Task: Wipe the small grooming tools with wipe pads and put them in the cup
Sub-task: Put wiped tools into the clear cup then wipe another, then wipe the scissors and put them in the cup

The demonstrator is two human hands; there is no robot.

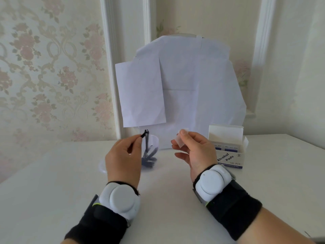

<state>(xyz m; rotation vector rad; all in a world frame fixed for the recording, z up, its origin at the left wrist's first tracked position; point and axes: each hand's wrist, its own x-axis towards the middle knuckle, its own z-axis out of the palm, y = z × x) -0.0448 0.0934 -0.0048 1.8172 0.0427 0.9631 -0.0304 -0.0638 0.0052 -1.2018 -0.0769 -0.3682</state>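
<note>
My left hand (124, 155) pinches a thin black grooming tool (142, 135) between thumb and fingers; only the tool's tip shows above the hand. Just behind it stands a clear plastic cup (152, 152) holding several dark tools. My right hand (191, 150) pinches a small white wipe pad (181, 140), held up in the air about level with the left hand. The two hands are apart, with a gap between tool and pad.
An open box of alcohol pads (228, 155) stands right of my right hand on the white table (52, 191). A round object covered in white paper sheets (184, 88) rises behind the cup. A clear lid (102, 167) lies left of the cup.
</note>
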